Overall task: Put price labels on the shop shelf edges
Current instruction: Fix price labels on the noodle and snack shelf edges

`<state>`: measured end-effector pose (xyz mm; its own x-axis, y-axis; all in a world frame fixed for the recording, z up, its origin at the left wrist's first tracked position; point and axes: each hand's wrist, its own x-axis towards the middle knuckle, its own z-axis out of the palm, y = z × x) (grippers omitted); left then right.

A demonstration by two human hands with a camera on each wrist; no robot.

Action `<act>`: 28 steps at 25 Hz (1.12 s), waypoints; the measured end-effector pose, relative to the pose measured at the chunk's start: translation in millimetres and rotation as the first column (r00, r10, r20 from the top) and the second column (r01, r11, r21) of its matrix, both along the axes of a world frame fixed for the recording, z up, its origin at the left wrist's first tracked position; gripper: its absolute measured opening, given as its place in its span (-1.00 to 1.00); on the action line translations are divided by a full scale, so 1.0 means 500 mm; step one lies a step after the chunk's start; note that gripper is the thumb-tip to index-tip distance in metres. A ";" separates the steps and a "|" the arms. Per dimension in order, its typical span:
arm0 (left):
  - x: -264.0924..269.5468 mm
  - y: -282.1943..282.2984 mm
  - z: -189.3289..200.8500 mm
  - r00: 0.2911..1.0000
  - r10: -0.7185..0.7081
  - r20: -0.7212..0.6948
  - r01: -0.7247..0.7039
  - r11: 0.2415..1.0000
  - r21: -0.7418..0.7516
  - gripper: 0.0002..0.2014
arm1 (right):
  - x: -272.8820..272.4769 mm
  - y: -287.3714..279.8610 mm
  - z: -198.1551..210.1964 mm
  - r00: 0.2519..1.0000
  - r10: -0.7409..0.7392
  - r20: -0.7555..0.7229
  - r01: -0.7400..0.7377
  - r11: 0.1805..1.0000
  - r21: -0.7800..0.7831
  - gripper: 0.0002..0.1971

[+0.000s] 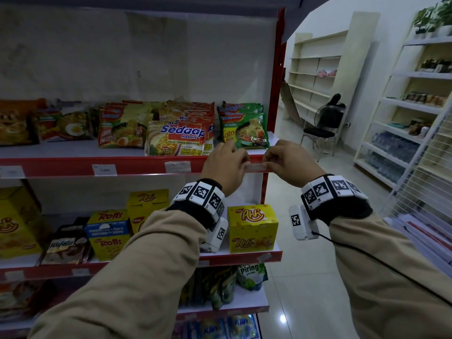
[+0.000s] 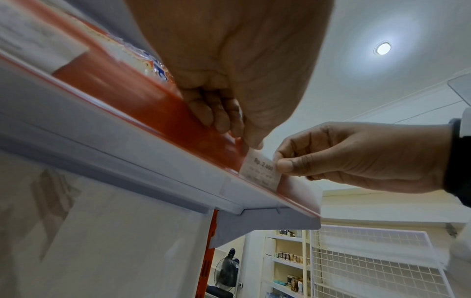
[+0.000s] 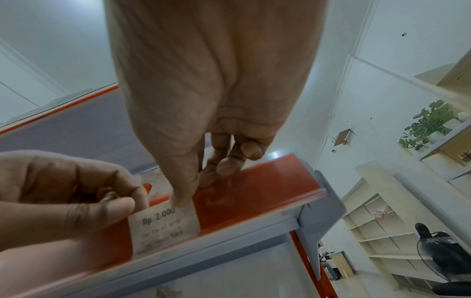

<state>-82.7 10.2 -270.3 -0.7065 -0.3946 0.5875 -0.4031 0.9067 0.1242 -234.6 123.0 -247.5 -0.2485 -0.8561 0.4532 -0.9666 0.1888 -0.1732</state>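
A small white price label printed "Rp. 2.000" lies against the red shelf edge near the shelf's right end. My left hand pinches the label's left side, and my right hand pinches its right side. In the left wrist view the label sits in the clear strip of the edge, with the left thumb at its top corner. The right wrist view shows the label tilted on the edge, held between both hands. Further left, other labels sit on the same edge.
Noodle packs stand on the shelf just above the hands, a green one closest. Yellow snack boxes fill the shelf below. A tiled aisle opens to the right, with a chair and fan and a white wire rack.
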 end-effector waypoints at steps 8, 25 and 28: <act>-0.002 0.002 -0.001 0.999 0.032 0.017 -0.031 0.999 -0.022 -0.78 | -0.006 0.000 -0.019 1.000 0.009 -0.002 -0.009 0.998 -0.063 -0.90; 0.007 0.035 -0.023 0.988 0.129 -0.086 -0.136 0.987 -0.084 -0.87 | 0.003 0.027 -0.054 0.998 -0.052 -0.022 0.046 0.972 -0.232 -0.78; 0.018 0.041 -0.024 0.987 0.147 -0.063 -0.154 0.978 -0.139 -0.81 | 0.013 0.038 -0.058 0.998 -0.067 -0.008 0.063 0.968 -0.244 -0.73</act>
<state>-73.7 30.6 -282.1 -0.6125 -0.4037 0.6796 -0.5329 0.8459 0.0222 -228.0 142.1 -276.7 -0.2911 -0.7017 0.6503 -0.9566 0.2057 -0.2063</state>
